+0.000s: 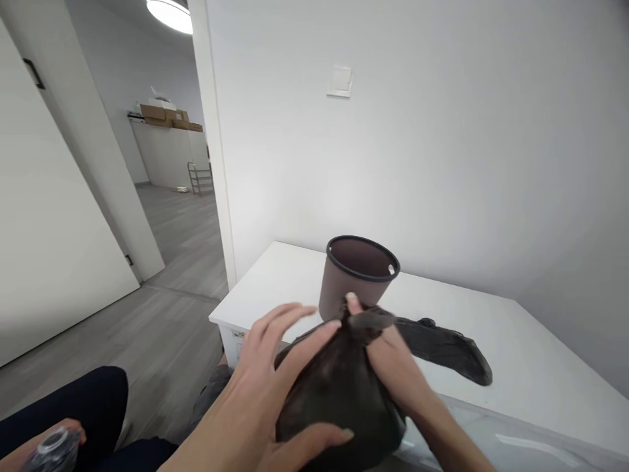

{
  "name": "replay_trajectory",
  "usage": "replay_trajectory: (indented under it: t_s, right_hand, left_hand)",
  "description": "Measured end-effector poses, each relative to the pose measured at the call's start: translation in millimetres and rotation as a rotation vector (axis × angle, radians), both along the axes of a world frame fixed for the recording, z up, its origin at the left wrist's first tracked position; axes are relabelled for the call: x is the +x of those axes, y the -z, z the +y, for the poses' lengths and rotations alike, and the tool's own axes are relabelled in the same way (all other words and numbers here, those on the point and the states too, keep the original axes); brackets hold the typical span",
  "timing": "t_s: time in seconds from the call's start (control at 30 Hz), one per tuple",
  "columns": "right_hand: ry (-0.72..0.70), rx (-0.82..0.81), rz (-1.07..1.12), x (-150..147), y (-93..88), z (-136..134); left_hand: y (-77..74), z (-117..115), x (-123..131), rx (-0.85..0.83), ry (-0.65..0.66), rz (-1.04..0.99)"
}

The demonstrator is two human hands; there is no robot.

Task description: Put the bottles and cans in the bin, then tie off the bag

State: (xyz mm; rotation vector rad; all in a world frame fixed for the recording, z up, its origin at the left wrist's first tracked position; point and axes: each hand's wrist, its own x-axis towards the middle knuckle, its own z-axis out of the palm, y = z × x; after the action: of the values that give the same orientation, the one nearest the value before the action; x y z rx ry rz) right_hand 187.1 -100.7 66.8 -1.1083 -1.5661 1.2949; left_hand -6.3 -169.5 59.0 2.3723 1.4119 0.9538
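A full black garbage bag [344, 400] hangs in front of the white cabinet, its neck gathered and twisted at the top. My right hand [393, 360] is closed around that neck from the right, with the loose end folding over it. On the bag's left side, my left hand [265, 373] has its fingers spread, the index fingertip close to the neck and the thumb low across the bag's front. Behind the bag stands a brown trash can [356, 278] with a dark rim, upright. To its right lies a flattened black plastic bag [442, 347].
The white cabinet top [295, 262] runs along the wall under a light switch [340, 81]. At lower left, another person's hand [69, 429] holds a clear plastic bottle [54, 452] beside dark-clothed legs. A doorway on the left opens to cardboard boxes [164, 117] and a ladder [200, 178].
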Motion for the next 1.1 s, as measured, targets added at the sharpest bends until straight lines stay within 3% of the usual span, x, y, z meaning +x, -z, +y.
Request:
replay_trajectory:
  t_s: [0.1, 0.23, 0.43, 0.57, 0.73, 0.9, 1.0, 1.1]
  right_hand:
    - [0.133, -0.027, -0.012, 14, 2.6, 5]
    - [0.147, -0.023, -0.024, 32, 21.0, 21]
    - [0.186, 0.013, 0.061, 46, 30.0, 36]
    - [0.180, -0.047, 0.130, 46, 23.5, 36]
    - [0.155, -0.092, 0.157, 44, 7.9, 41]
    - [0.202, -0.202, 0.139, 48, -9.2, 48]
    - [0.272, -0.257, 0.115, 49, -13.4, 47]
    - [0.318, -0.293, 0.059, 47, -14.9, 47]
  left_hand:
    - [17.9, -30, -30, -0.144, -0.049, -0.130]
    - [38.3, -50, -48, -0.205, -0.276, -0.335]
    - [42.5, -19, -20, -0.257, -0.225, -0.402]
    - [34.8, 0, -3, -0.161, -0.202, -0.437]
    - [14.4, 4, 7, -0.133, -0.217, -0.431]
    - [12.3, 33, 32, -0.138, -0.171, -0.495]
    - [7.0, 58, 46, -0.236, -0.111, -0.537]
    - [-9.0, 79, 58, -0.403, 0.029, -0.556]
